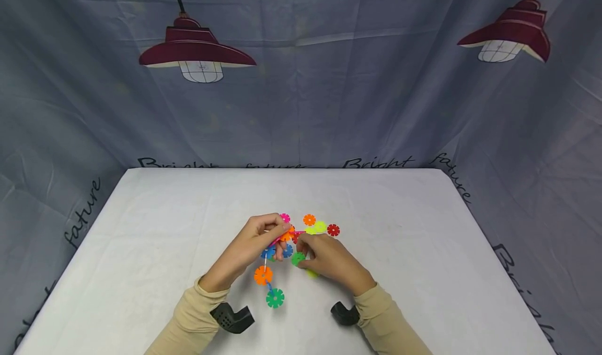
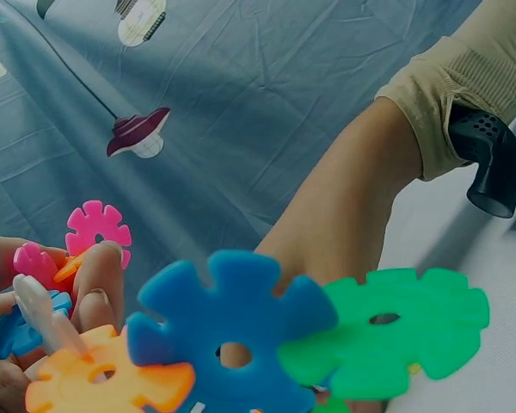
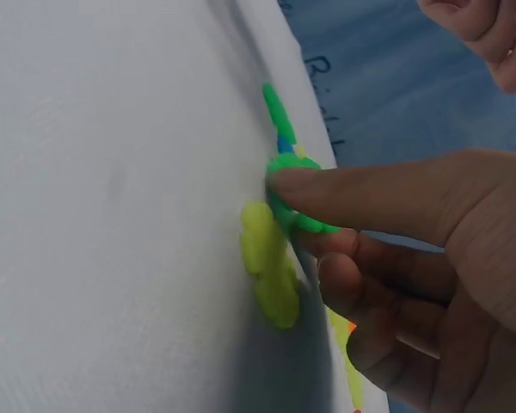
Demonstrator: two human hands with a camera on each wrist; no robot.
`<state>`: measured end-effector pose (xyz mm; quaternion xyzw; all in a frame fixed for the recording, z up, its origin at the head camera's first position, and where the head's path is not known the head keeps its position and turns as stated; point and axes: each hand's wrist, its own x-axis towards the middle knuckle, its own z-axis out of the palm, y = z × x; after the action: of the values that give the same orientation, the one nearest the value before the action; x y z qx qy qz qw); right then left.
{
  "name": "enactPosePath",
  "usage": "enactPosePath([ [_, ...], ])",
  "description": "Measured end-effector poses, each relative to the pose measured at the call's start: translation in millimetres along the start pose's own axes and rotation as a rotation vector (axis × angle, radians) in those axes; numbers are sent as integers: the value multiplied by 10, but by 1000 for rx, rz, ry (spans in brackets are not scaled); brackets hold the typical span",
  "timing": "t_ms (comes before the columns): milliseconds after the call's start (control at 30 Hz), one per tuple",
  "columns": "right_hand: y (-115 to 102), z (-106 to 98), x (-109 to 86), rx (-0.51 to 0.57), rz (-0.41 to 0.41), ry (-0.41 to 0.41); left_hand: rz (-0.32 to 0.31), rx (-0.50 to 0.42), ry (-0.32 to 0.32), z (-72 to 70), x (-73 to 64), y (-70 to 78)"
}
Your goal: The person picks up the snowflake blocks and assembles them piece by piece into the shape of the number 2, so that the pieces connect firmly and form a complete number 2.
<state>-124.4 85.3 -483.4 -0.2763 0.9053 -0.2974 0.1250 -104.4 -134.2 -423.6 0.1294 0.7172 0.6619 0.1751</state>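
Note:
My left hand (image 1: pixel 256 237) holds a chain of slotted flower-shaped plastic discs at its pink and orange end. From the fingers the chain hangs toward me through a blue disc (image 2: pixel 232 297), a white piece seen edge-on, and an orange disc (image 1: pixel 263 275). At its lower end is a green disc (image 1: pixel 275 298). Right of the chain, my right hand (image 1: pixel 331 255) pinches a single green disc (image 1: pixel 298 259) between thumb and fingers, close over the table. A yellow disc (image 3: pixel 271 275) is right beside that pinch in the right wrist view.
Loose discs lie just beyond the hands on the white table (image 1: pixel 400 203): an orange disc (image 1: pixel 309 219), a yellow disc (image 1: pixel 320 226) and a red disc (image 1: pixel 333 230). A blue disc (image 1: pixel 288 250) shows between the hands. A grey-blue curtain (image 1: pixel 301 109) stands behind the table.

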Motion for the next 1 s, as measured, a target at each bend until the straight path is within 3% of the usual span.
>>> enactPosePath([
  [100, 16, -14, 2, -11, -23, 27, 4, -1, 8, -7, 0, -8],
  [167, 31, -53, 0, 46, -35, 56, 11, 0, 17, -13, -1, -14],
  [233, 37, -121, -6, 187, -36, 96, 23, -4, 30, -20, -2, -16],
  [400, 26, -334, -43, 690, -11, 228, 53, 0, 80, -28, 5, -21],
  [500, 9, -427, -72, 835, -5, 298, 56, 5, 101, -26, 10, -20],
  [600, -6, -476, -89, 874, -14, 335, 53, 2, 106, -21, 9, -17],
  [1000, -60, -475, -110, 831, -41, 351, 56, 50, 100, 14, 6, -14],
])
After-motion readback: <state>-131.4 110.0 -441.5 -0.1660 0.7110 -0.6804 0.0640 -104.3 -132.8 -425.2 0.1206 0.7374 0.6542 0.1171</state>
